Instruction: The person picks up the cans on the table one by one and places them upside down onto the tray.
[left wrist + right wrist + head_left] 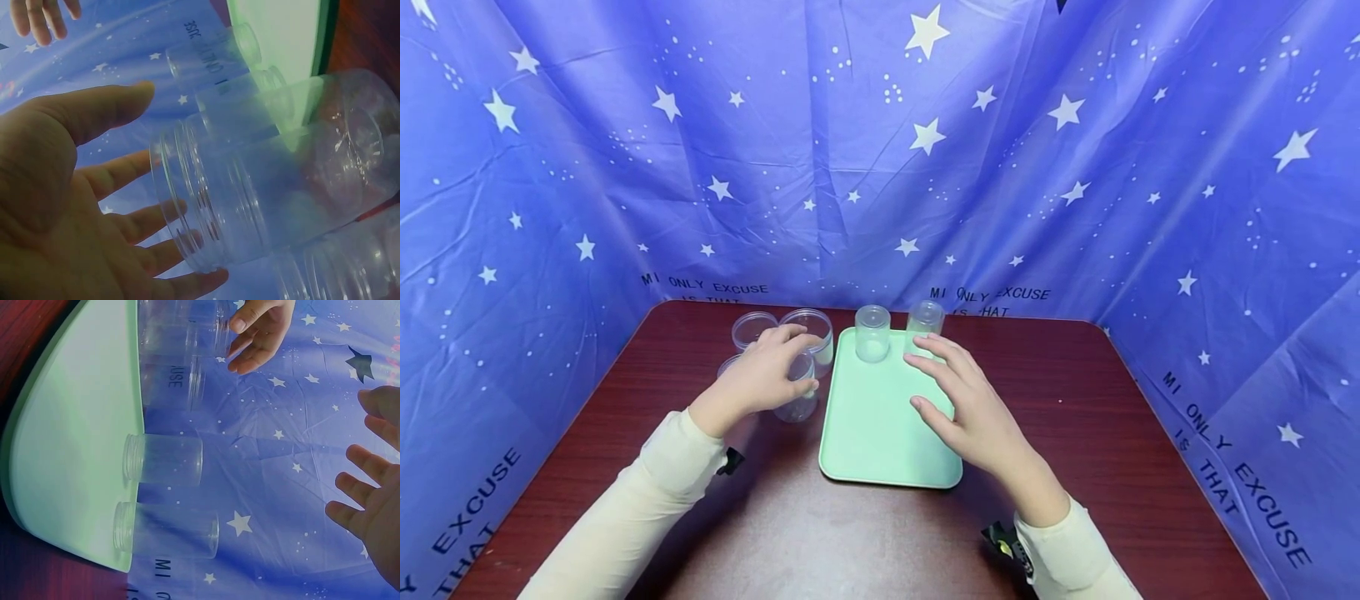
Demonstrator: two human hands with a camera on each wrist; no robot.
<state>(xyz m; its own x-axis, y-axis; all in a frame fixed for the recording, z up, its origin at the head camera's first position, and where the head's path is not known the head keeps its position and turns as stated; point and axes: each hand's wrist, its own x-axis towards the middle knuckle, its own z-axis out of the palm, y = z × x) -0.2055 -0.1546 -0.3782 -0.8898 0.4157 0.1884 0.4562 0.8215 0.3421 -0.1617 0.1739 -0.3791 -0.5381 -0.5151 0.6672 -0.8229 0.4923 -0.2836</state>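
Several clear, wide-mouthed plastic jars stand upright together left of the tray. My left hand point(758, 367) is over this group, at the rim of the front right jar point(796, 407). In the left wrist view, its fingers spread along the far side of that jar's threaded mouth point(187, 194), with the thumb apart from it. Two more clear jars, the left one point(872, 337) and the right one point(927, 317), stand upside down on the far end of the light green tray point(887, 433). Over the tray's right side hovers my right hand point(973, 408), fingers spread and holding nothing.
Behind the front jar are a back left jar point(754, 318) and a back right jar point(820, 346). The dark red wooden table point(1037, 375) reaches back to a blue star-patterned curtain point(850, 167), which also hangs along both sides.
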